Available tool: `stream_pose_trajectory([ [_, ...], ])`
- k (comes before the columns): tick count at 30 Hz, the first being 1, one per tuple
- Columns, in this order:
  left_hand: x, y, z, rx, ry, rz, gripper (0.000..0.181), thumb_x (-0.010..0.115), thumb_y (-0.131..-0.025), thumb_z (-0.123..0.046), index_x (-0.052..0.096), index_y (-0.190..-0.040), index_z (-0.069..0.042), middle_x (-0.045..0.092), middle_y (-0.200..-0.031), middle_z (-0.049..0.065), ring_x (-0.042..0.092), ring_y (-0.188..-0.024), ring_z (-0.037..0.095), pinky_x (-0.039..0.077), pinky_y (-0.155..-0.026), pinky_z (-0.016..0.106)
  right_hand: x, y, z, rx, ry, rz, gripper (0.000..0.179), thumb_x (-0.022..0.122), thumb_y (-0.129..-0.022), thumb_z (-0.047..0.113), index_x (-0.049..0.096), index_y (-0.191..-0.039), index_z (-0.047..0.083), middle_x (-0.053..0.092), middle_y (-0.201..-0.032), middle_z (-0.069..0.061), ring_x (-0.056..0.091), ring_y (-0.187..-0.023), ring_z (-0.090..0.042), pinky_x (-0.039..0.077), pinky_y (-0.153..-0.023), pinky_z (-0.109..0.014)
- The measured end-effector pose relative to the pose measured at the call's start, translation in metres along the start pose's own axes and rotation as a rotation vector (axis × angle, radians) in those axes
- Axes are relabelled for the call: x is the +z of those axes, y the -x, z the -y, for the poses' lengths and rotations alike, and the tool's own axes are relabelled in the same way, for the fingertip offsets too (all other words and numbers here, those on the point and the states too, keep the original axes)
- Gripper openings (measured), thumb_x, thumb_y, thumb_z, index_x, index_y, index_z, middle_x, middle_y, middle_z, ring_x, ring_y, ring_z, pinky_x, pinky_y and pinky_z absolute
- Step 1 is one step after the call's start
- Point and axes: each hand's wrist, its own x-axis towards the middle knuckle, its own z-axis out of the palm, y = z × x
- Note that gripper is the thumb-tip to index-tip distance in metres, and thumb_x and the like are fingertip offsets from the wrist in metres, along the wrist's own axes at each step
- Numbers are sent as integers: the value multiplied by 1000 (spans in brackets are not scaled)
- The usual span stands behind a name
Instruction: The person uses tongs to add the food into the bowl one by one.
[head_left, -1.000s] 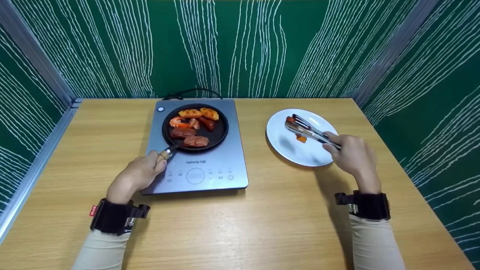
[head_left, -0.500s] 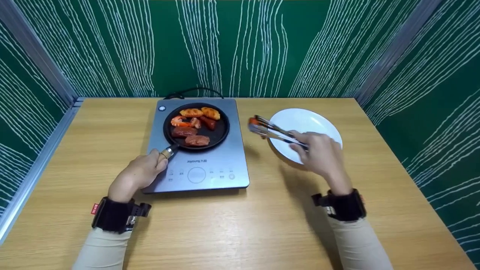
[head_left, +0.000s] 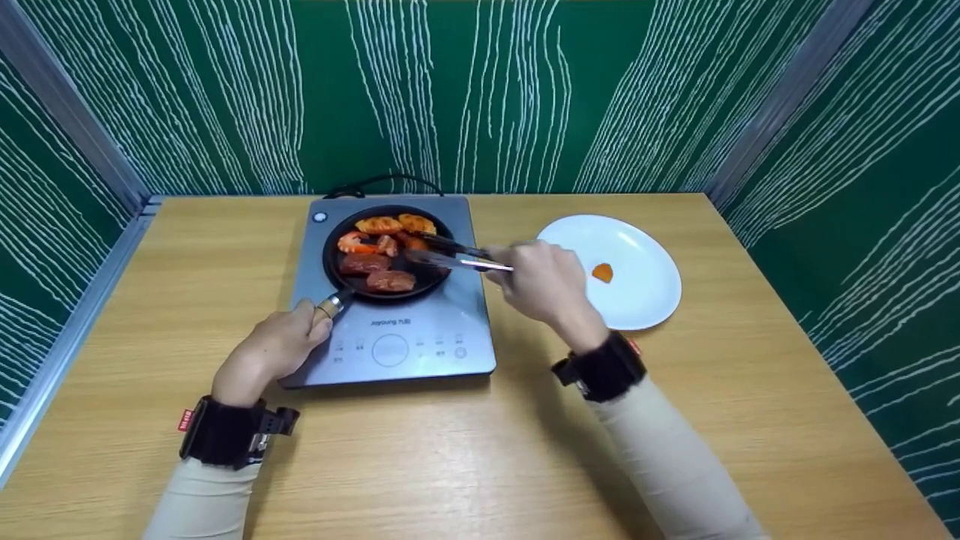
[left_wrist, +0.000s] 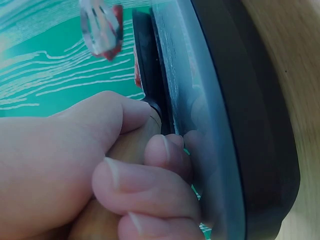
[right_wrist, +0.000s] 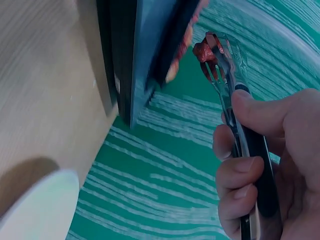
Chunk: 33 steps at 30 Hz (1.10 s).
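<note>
My left hand [head_left: 281, 341] grips the wooden handle [left_wrist: 132, 145] of a black frying pan [head_left: 431, 285] on the cooktop. Fingers and thumb wrap round that handle in the left wrist view. Several foods lie in the pan: two brown meat slabs [head_left: 390, 281], a shrimp [head_left: 352, 242] and yellow-orange pieces [head_left: 379, 226]. With my right hand [head_left: 544, 281] I hold metal tongs [head_left: 457, 261] over the pan's right side. Between the tong tips a dark red food piece [right_wrist: 204, 51] is pinched, raised above the pan in the right wrist view; its kind is unclear.
The silver induction cooktop [head_left: 435, 322] stands on a wooden table [head_left: 450, 465], its black cable [head_left: 397, 178] behind it. To the right is a white plate [head_left: 645, 300] bearing one small orange piece [head_left: 602, 272]. A green patterned wall [head_left: 510, 97] closes off the back.
My right hand has carried the tongs and the red piece leftward from the plate to above the pan. The orange piece stayed on the plate; my left hand kept its grip.
</note>
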Motion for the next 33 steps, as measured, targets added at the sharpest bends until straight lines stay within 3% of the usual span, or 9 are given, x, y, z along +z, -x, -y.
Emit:
stream_pose_trajectory([
  [8, 1, 0, 0, 6, -2, -5, 26, 44, -113, -28, 48, -107, -3, 48, -85, 14, 52, -76, 29, 43, -64, 40, 12, -16, 13, -48, 61, 14, 10, 77, -98, 33, 74, -97, 24, 69, -81, -5, 63, -67, -29, 49, -52, -48],
  [19, 0, -1, 0, 7, -24, -8, 26, 44, -113, -28, 45, -104, -4, 46, -83, 13, 51, -74, 29, 43, -63, 39, 25, -22, 14, -63, 76, 21, 21, 77, -98, 33, 80, -117, 24, 73, -88, -9, 66, -70, -32, 52, -55, -50],
  [24, 1, 0, -1, 6, -16, -6, 26, 44, -113, -28, 46, -105, -4, 46, -83, 12, 50, -74, 28, 42, -63, 39, 29, -21, 15, -55, 58, 24, 21, 77, -98, 32, 79, -117, 21, 72, -89, -9, 66, -71, -33, 53, -57, -51],
  [33, 0, 1, 1, 5, -9, -4, 27, 43, -114, -29, 46, -106, -3, 45, -83, 13, 50, -75, 29, 42, -63, 39, 17, -15, 10, -20, 4, 54, 25, 76, -100, 34, 79, -121, 21, 71, -90, -8, 62, -69, -28, 51, -58, -47],
])
